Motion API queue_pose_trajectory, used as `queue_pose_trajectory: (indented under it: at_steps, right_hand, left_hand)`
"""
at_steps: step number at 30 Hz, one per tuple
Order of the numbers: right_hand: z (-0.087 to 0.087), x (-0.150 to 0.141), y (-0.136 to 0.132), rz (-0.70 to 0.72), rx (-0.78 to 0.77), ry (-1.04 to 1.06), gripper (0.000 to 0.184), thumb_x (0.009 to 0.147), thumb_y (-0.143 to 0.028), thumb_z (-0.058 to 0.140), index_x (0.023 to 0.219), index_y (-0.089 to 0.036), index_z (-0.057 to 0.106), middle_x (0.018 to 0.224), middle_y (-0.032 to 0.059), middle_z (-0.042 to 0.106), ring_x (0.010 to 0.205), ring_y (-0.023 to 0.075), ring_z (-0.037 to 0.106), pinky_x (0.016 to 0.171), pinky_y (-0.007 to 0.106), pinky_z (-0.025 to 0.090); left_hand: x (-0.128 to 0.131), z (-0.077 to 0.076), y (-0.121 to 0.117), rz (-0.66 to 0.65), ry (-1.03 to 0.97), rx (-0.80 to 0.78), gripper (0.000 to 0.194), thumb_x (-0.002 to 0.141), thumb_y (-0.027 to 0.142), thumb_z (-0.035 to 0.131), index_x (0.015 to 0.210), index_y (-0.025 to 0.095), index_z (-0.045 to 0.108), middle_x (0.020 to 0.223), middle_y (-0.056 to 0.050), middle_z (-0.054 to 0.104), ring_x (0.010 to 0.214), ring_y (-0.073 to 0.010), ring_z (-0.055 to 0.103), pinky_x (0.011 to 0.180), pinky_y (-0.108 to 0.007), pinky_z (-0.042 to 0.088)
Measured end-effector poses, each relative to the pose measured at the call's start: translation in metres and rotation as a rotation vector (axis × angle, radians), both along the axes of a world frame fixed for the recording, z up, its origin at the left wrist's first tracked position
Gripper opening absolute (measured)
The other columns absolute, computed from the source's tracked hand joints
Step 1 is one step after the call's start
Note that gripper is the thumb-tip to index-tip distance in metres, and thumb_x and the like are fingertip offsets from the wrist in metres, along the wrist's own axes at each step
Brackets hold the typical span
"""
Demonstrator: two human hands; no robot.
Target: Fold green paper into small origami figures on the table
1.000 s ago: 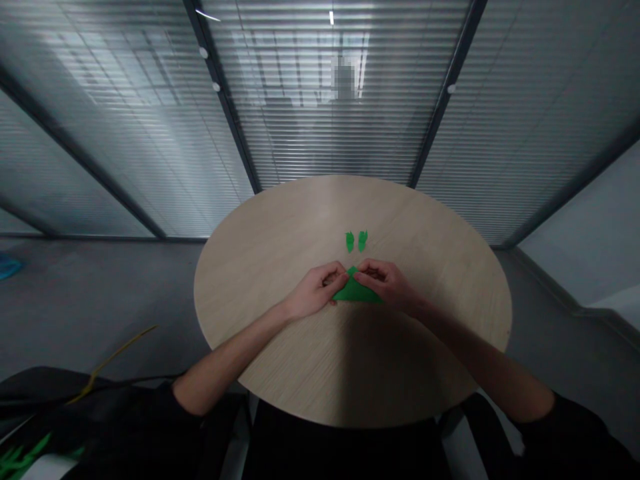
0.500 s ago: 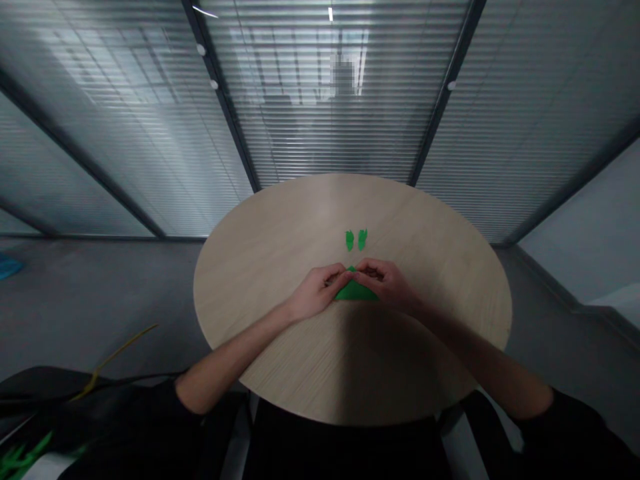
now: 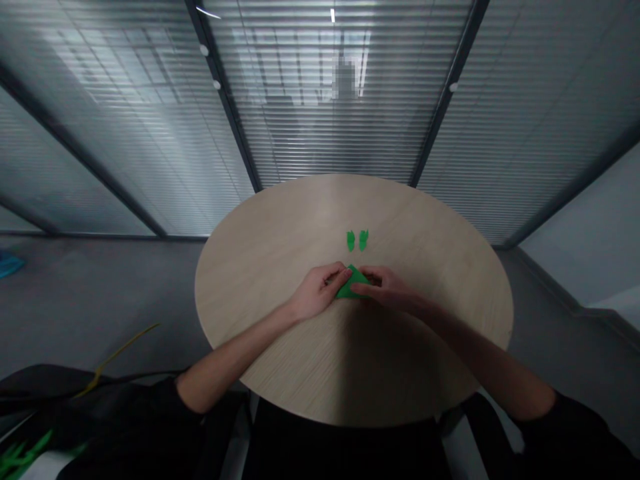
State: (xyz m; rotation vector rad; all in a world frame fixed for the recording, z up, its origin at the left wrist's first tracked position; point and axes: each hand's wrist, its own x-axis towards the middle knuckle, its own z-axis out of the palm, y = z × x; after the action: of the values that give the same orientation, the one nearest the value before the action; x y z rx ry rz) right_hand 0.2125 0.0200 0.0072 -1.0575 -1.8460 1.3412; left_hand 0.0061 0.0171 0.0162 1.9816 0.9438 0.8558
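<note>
Head view: a folded piece of green paper [image 3: 351, 285] sits just below the middle of the frame on a round wooden table [image 3: 280, 240]. The left hand [image 3: 317, 291] has its fingers [image 3: 336, 275] curled nearly shut, pinching the paper's left edge. The right hand [image 3: 384, 289], coming in from the lower right, bends its fingers [image 3: 364, 289] over the paper's right side, holding it too — the fingertips hide part of it. Two small green paper pieces [image 3: 357, 240] lie just above, side by side — apart from both hands.
</note>
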Motion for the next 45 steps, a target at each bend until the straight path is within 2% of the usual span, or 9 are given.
queue_pose_trajectory:
  at_steps: [6, 11, 24, 29, 34, 37, 40, 41, 45]
  right_hand:
    - [-0.005, -0.003, -0.002, 0.017, -0.01, -0.065, 0.039, 0.087, -0.054, 0.067, 0.076, -0.016, 0.068, 0.064, 0.0, 0.06, 0.057, 0.0119, 0.05, 0.053, 0.026, 0.035]
    - [-0.002, -0.002, -0.005, 0.025, -0.049, -0.055, 0.037, 0.086, -0.05, 0.07, 0.073, -0.015, 0.068, 0.063, 0.001, 0.063, 0.054, 0.0107, 0.053, 0.052, 0.024, 0.036]
    - [0.003, 0.008, 0.001, -0.015, -0.166, -0.05, 0.044, 0.08, -0.057, 0.075, 0.072, -0.014, 0.075, 0.06, 0.0038, 0.068, 0.053, 0.0118, 0.06, 0.051, 0.024, 0.043]
    - [0.01, 0.017, 0.005, -0.043, -0.237, 0.025, 0.044, 0.077, -0.058, 0.076, 0.076, -0.014, 0.076, 0.074, 0.0074, 0.075, 0.057, 0.0117, 0.061, 0.057, 0.026, 0.049]
    - [0.012, 0.039, 0.012, -0.062, -0.313, 0.035, 0.042, 0.074, -0.055, 0.079, 0.078, -0.013, 0.077, 0.079, 0.009, 0.076, 0.062, 0.013, 0.063, 0.062, 0.028, 0.053]
    - [0.011, 0.045, 0.015, -0.075, -0.295, 0.021, 0.046, 0.078, -0.058, 0.075, 0.083, -0.013, 0.076, 0.083, 0.0108, 0.076, 0.066, 0.0158, 0.066, 0.064, 0.03, 0.054]
    - [0.009, 0.036, 0.014, -0.121, -0.218, 0.045, 0.055, 0.082, -0.069, 0.065, 0.09, -0.014, 0.073, 0.087, 0.0094, 0.074, 0.068, 0.0166, 0.066, 0.066, 0.032, 0.055]
    - [0.008, 0.031, 0.013, -0.092, -0.184, 0.032, 0.056, 0.083, -0.07, 0.063, 0.09, -0.015, 0.072, 0.089, 0.0089, 0.073, 0.069, 0.0167, 0.066, 0.065, 0.031, 0.054]
    - [0.006, 0.011, 0.001, 0.047, -0.024, -0.096, 0.051, 0.086, -0.067, 0.062, 0.082, -0.016, 0.067, 0.073, 0.0038, 0.066, 0.064, 0.0145, 0.059, 0.058, 0.027, 0.044]
  left_hand:
    - [0.0, 0.0, -0.001, 0.005, 0.051, 0.084, 0.038, 0.103, 0.039, 0.044, 0.075, 0.017, 0.056, 0.067, 0.002, 0.05, 0.065, -0.0127, 0.047, 0.06, -0.025, 0.035]
    - [-0.002, 0.001, 0.0, 0.037, 0.022, 0.054, 0.039, 0.103, 0.04, 0.044, 0.075, 0.016, 0.056, 0.067, 0.002, 0.049, 0.064, -0.0128, 0.046, 0.058, -0.024, 0.034]
    - [-0.006, 0.0, 0.001, 0.132, -0.047, 0.067, 0.04, 0.104, 0.044, 0.043, 0.074, 0.018, 0.051, 0.065, 0.003, 0.045, 0.061, -0.0122, 0.043, 0.055, -0.024, 0.033]
    - [-0.011, -0.004, 0.007, 0.171, -0.099, 0.043, 0.041, 0.103, 0.047, 0.044, 0.074, 0.018, 0.049, 0.062, 0.004, 0.043, 0.059, -0.0116, 0.042, 0.055, -0.024, 0.032]
    - [-0.018, -0.01, 0.014, 0.177, -0.152, -0.065, 0.042, 0.102, 0.05, 0.045, 0.074, 0.019, 0.049, 0.059, 0.005, 0.046, 0.052, -0.011, 0.045, 0.052, -0.024, 0.036]
    - [-0.017, -0.012, 0.014, 0.154, -0.147, -0.102, 0.041, 0.102, 0.051, 0.046, 0.075, 0.019, 0.051, 0.058, 0.005, 0.047, 0.05, -0.011, 0.047, 0.051, -0.023, 0.036]
    - [-0.012, -0.01, 0.011, 0.108, -0.106, -0.081, 0.041, 0.102, 0.049, 0.045, 0.076, 0.019, 0.052, 0.059, 0.004, 0.048, 0.053, -0.0114, 0.047, 0.051, -0.023, 0.035]
    - [-0.01, -0.009, 0.009, 0.091, -0.087, -0.063, 0.041, 0.102, 0.048, 0.044, 0.076, 0.018, 0.053, 0.06, 0.004, 0.048, 0.055, -0.0116, 0.047, 0.052, -0.023, 0.035]
    - [-0.004, -0.004, 0.004, 0.037, -0.009, 0.014, 0.039, 0.103, 0.043, 0.044, 0.074, 0.018, 0.052, 0.063, 0.003, 0.049, 0.06, -0.0125, 0.047, 0.056, -0.024, 0.036]
